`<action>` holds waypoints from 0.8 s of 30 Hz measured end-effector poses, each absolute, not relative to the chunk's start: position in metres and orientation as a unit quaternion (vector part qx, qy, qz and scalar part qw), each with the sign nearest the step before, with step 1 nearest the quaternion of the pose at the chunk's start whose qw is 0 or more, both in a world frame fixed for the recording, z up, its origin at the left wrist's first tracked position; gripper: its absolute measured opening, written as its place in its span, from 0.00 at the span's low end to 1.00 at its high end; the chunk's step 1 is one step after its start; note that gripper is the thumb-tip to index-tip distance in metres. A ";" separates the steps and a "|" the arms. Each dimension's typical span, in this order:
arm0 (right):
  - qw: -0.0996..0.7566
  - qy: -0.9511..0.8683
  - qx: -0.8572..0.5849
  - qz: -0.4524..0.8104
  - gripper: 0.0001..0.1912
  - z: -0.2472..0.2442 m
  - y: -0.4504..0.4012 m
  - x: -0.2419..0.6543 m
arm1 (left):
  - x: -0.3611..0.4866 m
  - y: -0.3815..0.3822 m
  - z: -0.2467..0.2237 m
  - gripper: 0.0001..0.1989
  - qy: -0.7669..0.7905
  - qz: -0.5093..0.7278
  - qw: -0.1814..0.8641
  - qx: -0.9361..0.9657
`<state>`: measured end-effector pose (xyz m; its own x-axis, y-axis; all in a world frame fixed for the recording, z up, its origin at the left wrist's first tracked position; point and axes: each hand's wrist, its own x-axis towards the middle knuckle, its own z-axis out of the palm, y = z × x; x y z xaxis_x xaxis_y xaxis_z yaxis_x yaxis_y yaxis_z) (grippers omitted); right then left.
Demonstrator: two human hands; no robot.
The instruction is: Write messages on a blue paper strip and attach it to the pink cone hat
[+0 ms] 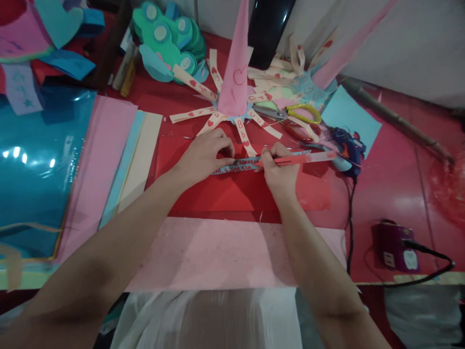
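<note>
A narrow light-blue paper strip (pixel 241 165) with red handwriting lies across a red sheet (pixel 225 194). My left hand (pixel 207 155) pinches the strip's left part between thumb and fingers. At its right part, my right hand (pixel 281 172) is closed round a pen with a red barrel (pixel 290 159), whose clear end points right. The fingers of that hand also touch the strip. Just beyond both hands stands a pink paper cone (pixel 234 77) with a drawn heart, ringed by cream strips (pixel 241 133) bearing red letters and hearts.
Yellow-handled scissors (pixel 303 114) and a dark blue glue gun (pixel 348 150) lie right of the cone. A purple power box (pixel 397 247) sits at the right. Coloured sheets (pixel 98 160) and a blue folder (pixel 34 169) are at the left. A pink sheet (pixel 218 257) covers the front edge.
</note>
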<state>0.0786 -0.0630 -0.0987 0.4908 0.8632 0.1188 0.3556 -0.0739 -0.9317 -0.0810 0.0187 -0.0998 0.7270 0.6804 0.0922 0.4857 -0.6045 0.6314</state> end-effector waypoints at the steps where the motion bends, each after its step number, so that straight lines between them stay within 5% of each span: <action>1: 0.515 -0.443 -0.691 0.247 0.18 -0.099 -0.063 0.079 | -0.081 0.019 -0.100 0.03 0.331 0.163 0.296 0.881; 24: 0.514 -0.454 -0.688 0.237 0.17 -0.102 -0.063 0.081 | -0.081 0.019 -0.101 0.03 0.330 0.163 0.298 0.881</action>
